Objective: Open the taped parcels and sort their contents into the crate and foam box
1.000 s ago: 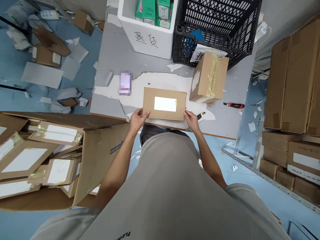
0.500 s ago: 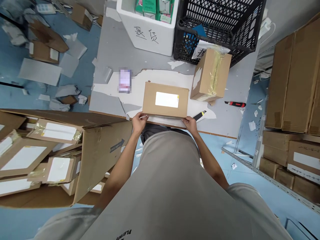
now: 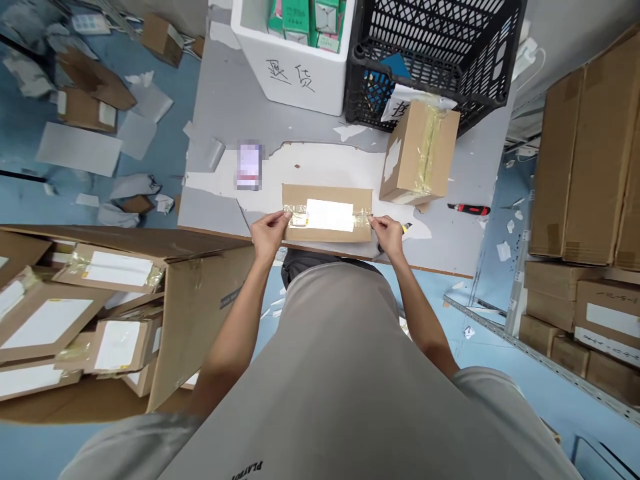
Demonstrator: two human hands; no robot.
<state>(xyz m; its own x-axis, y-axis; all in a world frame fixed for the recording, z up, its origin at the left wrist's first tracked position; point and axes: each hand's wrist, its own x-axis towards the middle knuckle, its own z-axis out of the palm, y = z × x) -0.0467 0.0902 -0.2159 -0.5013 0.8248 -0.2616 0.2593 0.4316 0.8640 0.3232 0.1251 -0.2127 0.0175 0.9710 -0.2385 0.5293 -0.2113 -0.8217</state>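
Observation:
A small cardboard box (image 3: 327, 193) lies at the table's near edge, in front of my body. The side facing up has a white label (image 3: 329, 215) in the middle and shiny clear tape at both ends. My left hand (image 3: 269, 233) pinches the box's left end, fingers closed. At the opposite end, my right hand (image 3: 388, 235) grips with thumb and fingers pressed together. A black and yellow utility knife (image 3: 406, 228) lies partly hidden behind my right hand.
A taped carton (image 3: 420, 153) stands to the right, before a black plastic crate (image 3: 480, 87). Nearby are a white foam bin (image 3: 295, 80) of green boxes, a blurred phone-like object (image 3: 249, 165) and a red utility knife (image 3: 469, 209). A large carton (image 3: 200, 313) of parcels stands left.
The box has been turned so a taped, labelled side faces up, and it sits slightly nearer me. Both hands have moved up from its near corners to its ends.

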